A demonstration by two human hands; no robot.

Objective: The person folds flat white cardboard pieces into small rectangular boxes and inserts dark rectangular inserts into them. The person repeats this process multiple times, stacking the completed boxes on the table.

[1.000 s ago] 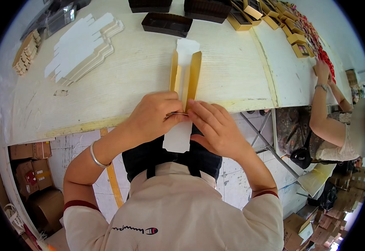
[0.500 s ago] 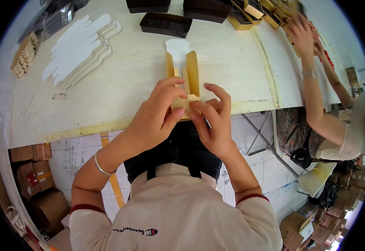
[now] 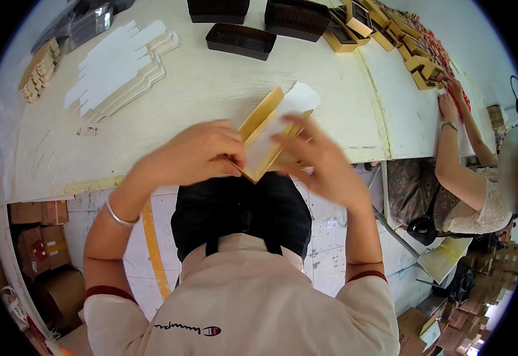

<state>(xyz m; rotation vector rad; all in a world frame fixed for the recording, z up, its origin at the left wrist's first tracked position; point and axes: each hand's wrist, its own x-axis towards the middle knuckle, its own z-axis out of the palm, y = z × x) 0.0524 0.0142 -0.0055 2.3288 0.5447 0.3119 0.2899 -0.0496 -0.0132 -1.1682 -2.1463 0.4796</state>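
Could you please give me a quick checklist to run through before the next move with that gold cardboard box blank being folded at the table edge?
1. Left hand grips the gold box blank: ok.
2. Right hand on the blank's right side: ok, though blurred.
3. Blank's side panels raised: ok.
4. Folds crisp and square: cannot tell.
5. Stack of flat white blanks lies apart from the hands: ok.
6. Co-worker's hand away from the blank: ok.

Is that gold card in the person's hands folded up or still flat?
Partly folded: the card has two gold walls raised in a V, pinched between left hand and right hand.
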